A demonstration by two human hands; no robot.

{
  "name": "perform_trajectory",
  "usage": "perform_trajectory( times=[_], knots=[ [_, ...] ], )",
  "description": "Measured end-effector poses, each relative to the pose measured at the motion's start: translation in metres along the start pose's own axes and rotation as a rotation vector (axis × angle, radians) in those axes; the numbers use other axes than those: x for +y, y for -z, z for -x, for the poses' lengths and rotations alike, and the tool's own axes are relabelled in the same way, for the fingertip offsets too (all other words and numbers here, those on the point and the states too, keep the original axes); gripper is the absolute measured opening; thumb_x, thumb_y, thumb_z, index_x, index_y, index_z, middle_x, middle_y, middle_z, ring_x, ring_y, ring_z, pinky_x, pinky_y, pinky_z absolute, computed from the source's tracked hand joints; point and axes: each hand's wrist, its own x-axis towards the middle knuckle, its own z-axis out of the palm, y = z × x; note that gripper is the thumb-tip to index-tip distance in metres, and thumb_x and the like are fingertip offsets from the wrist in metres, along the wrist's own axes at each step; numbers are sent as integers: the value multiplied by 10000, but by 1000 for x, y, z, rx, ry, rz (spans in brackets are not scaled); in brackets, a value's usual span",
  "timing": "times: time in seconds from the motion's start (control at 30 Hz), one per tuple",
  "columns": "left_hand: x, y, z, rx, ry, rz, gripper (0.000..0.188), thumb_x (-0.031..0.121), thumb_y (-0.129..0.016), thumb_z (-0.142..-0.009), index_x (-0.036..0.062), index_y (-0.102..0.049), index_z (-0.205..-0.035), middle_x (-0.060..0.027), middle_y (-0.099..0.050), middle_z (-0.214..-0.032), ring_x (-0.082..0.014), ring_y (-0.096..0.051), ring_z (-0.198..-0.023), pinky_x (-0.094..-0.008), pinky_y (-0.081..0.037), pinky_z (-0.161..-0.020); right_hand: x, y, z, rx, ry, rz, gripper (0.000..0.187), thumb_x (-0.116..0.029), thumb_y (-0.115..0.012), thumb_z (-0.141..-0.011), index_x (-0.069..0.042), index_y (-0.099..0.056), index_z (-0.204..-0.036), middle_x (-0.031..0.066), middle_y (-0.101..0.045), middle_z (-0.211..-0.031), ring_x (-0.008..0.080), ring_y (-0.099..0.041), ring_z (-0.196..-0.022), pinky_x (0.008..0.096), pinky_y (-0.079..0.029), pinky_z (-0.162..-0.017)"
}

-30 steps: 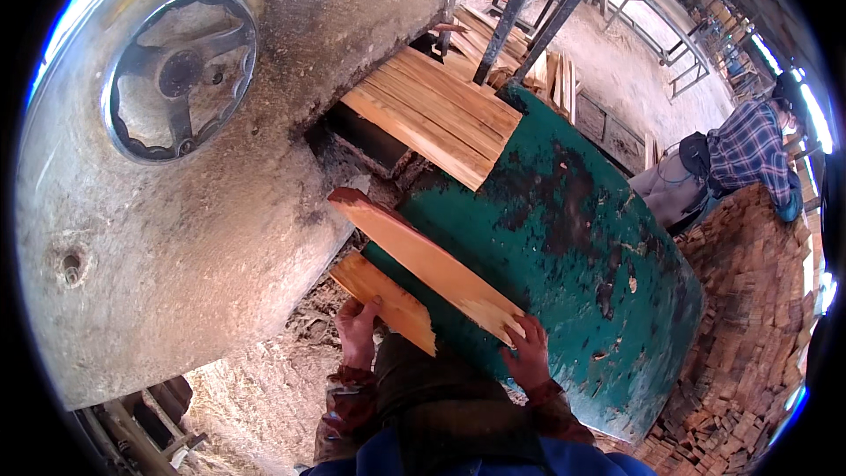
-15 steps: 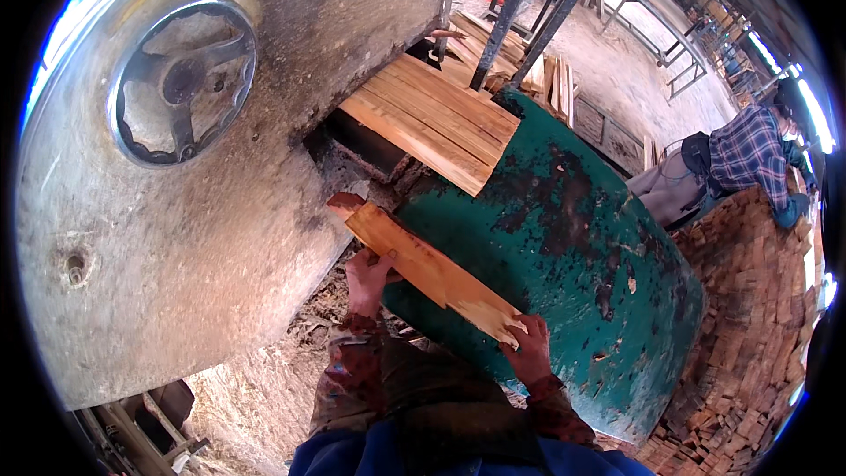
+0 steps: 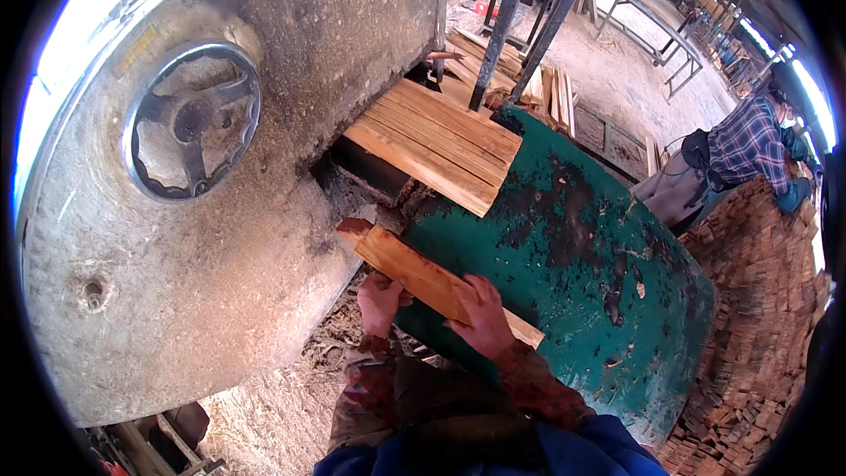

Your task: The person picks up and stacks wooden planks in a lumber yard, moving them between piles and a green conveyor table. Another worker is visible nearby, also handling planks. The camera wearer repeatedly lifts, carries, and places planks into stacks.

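A rough-edged wooden board lies aslant in front of me, over the near side of the green metal surface. My left hand pinches its near edge towards the left end, thumb and fingers bent round it. My right hand lies across the board further right, fingers over the far edge and thumb at the near side. Past that hand the board's paler end sticks out. A reddish-brown wood piece shows at the left end; whether it is separate I cannot tell.
Several planks lie side by side beyond the board, next to a large grey machine housing with a handwheel. Metal posts rise behind. At right, a person in a checked shirt leans over stacked wood blocks.
My right hand has let go of the board's right end and moved left, onto its middle. My left hand keeps its hold near the left end.
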Motion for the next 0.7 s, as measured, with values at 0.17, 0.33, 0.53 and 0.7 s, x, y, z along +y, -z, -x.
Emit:
perform_trajectory(
  times=[0.17,0.33,0.53,0.7],
  knots=[
    [9,-6,-1,17,-21,-146,207,21,-700,-848,-80,-524,-889,-178,-672,-744,-228,-696,-595,-323,-582,-460,-4,-37,-40,-56,53,87,627,-271,-791,-716,-68,-528,-1248,209,-381,-1387,423,-363,-1296,553,-326,-1045],
    [21,-9,2,4,-57,-337,240,79,-728,-842,-93,-566,-883,-164,-676,-739,-221,-695,-596,-336,-589,-473,2,-67,-44,-28,27,208,634,-237,-796,-699,-79,-523,-1248,209,-405,-1368,404,-379,-1297,539,-339,-1027],
    [2,-13,3,28,42,-206,306,151,-736,-855,-111,-579,-866,-157,-681,-740,-203,-684,-585,-325,-582,-473,11,-69,-49,-14,-33,133,661,-207,-811,-651,-96,-525,-1238,202,-431,-1347,398,-419,-1260,520,-356,-1014],
    [-3,-7,9,12,52,-139,334,218,-727,-865,-100,-626,-881,-133,-698,-739,-160,-682,-615,-283,-567,-511,7,-66,-57,-14,-45,35,675,-196,-822,-612,-87,-545,-1218,201,-477,-1281,402,-477,-1193,489,-396,-985]
  ],
)
